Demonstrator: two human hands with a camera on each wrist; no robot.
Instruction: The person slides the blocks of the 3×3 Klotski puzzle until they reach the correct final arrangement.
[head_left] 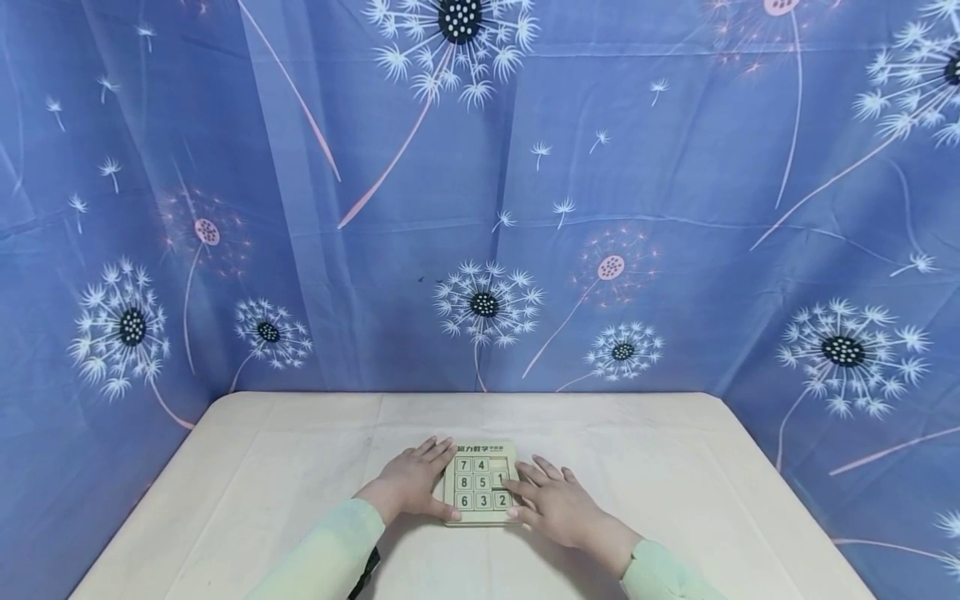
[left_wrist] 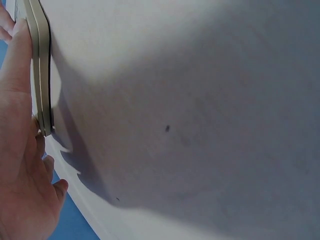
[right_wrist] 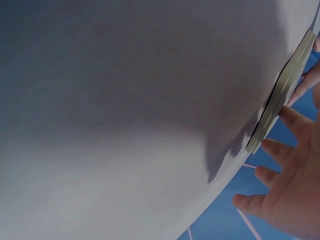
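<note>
A pale green number slide puzzle (head_left: 480,522) lies flat on the table, its rows reading 7 4, then 8 5 1, then 6 3 2. The top right slot is a gap. My left hand (head_left: 415,481) holds the puzzle's left side, thumb at the lower left corner and fingers along the upper left edge. On the right, my right hand (head_left: 564,507) touches the tile marked 1 (head_left: 498,477) with the index fingertip. Its thumb rests by the tile marked 2 (head_left: 502,500), at the right rim, and the other fingers are spread. Both wrist views show the puzzle's side (left_wrist: 44,65) edge-on.
A cream cloth covers the table (head_left: 300,467). Blue curtains (head_left: 420,333) printed with dandelions stand behind it and along both sides. A small black object (head_left: 365,573) shows under the left sleeve.
</note>
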